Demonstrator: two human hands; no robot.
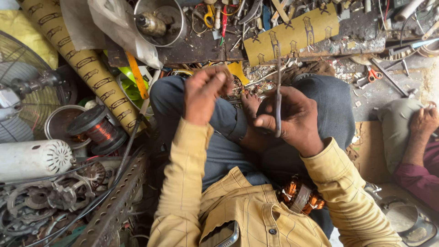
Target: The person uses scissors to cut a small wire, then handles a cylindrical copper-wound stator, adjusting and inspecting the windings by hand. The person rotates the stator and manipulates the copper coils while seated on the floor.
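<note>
A dark, grimy workshop floor (366, 96) strewn with scraps spreads at the far right. On the left stand a round wire-guard fan (18, 91), a white ribbed motor housing (34, 159) and a spool of copper wire (98, 129). A perforated grey metal angle bar (114, 206) lies near left. A round steel bowl (161, 20) sits far centre, beside patterned tan paper sheets (292, 35).
</note>
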